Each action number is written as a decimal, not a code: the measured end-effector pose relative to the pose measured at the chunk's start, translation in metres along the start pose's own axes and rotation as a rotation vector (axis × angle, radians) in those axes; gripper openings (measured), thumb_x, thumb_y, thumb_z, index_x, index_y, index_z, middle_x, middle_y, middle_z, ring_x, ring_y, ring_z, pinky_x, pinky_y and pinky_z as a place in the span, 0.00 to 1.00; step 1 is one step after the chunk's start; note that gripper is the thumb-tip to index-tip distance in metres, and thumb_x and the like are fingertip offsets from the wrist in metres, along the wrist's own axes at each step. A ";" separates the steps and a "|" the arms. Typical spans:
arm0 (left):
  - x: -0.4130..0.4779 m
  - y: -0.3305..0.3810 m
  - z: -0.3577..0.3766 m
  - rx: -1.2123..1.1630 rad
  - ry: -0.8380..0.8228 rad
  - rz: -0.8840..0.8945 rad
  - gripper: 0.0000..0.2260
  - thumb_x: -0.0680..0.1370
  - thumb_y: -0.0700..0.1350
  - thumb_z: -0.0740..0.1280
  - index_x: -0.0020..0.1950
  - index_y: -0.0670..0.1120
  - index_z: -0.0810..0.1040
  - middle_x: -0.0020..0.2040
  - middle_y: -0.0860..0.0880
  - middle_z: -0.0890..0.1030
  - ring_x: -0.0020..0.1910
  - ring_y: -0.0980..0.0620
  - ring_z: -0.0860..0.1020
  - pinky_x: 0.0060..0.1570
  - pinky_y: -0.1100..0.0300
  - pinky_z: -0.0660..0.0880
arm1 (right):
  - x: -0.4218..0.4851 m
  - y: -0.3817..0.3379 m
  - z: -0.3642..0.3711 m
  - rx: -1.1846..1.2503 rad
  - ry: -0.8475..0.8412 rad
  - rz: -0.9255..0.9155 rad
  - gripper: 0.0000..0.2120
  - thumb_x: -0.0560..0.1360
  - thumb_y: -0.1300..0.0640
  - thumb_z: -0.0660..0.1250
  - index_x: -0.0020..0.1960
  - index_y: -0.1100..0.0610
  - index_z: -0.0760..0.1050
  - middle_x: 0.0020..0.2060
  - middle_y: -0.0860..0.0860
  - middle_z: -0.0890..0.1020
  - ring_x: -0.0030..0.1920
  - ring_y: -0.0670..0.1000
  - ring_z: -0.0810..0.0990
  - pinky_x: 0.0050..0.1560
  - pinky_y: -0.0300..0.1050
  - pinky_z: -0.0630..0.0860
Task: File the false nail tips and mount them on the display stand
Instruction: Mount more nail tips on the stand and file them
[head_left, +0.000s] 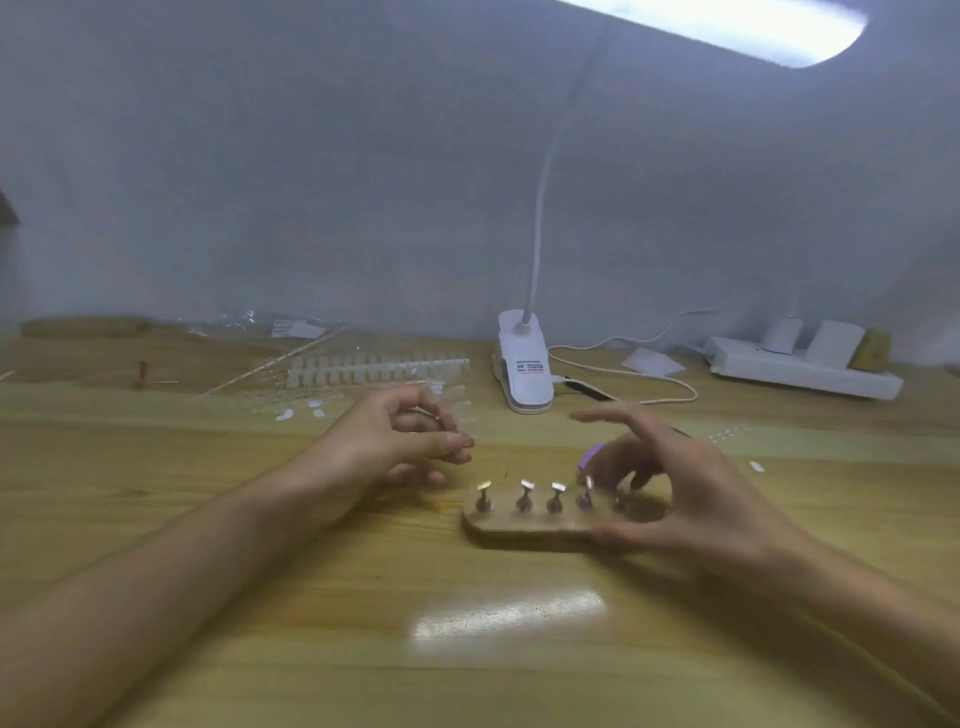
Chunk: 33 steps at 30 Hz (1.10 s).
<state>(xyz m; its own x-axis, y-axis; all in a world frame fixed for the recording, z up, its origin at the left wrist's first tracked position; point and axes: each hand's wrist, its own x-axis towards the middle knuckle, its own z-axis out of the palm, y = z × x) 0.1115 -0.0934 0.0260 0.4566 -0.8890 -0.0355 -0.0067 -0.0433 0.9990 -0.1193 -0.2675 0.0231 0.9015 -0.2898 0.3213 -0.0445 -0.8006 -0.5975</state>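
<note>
Back left on the table (156, 519), strips of false nail tips (374, 366) lie flat, with loose tips just in front. Your left hand (395, 441) is beside them, fingers curled toward the thumb; blur hides whether it pinches a tip. Display stand (519, 525) sits at centre, 4 peg tops visible. Clip lamp (522, 364) stands behind it. Your right hand (675, 483) grasps the stand's right end, thumb on the front edge, a purple object (591, 456) under the fingers.
</note>
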 end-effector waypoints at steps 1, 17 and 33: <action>0.001 -0.001 0.005 -0.014 -0.013 0.017 0.14 0.67 0.41 0.75 0.48 0.40 0.76 0.46 0.44 0.86 0.48 0.46 0.85 0.36 0.61 0.80 | -0.006 -0.001 0.006 0.012 -0.011 0.010 0.37 0.64 0.52 0.81 0.67 0.36 0.67 0.46 0.42 0.83 0.48 0.50 0.81 0.48 0.39 0.77; 0.023 0.028 0.053 0.247 -0.022 0.233 0.05 0.74 0.45 0.75 0.47 0.49 0.80 0.47 0.51 0.84 0.44 0.59 0.81 0.34 0.68 0.72 | 0.049 -0.022 -0.002 0.448 0.231 0.131 0.01 0.74 0.62 0.73 0.46 0.58 0.82 0.41 0.55 0.86 0.40 0.50 0.83 0.34 0.43 0.79; 0.024 0.001 0.037 0.145 0.150 0.451 0.06 0.70 0.37 0.76 0.44 0.39 0.82 0.41 0.47 0.85 0.41 0.47 0.86 0.39 0.60 0.81 | 0.049 -0.013 0.008 0.712 0.175 0.269 0.02 0.76 0.64 0.71 0.47 0.63 0.82 0.39 0.56 0.84 0.39 0.53 0.86 0.39 0.37 0.80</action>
<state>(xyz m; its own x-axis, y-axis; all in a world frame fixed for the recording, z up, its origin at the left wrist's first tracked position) 0.0897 -0.1311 0.0248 0.5024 -0.7591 0.4139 -0.3518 0.2578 0.8999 -0.0710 -0.2667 0.0409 0.8153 -0.5521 0.1744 0.0883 -0.1791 -0.9799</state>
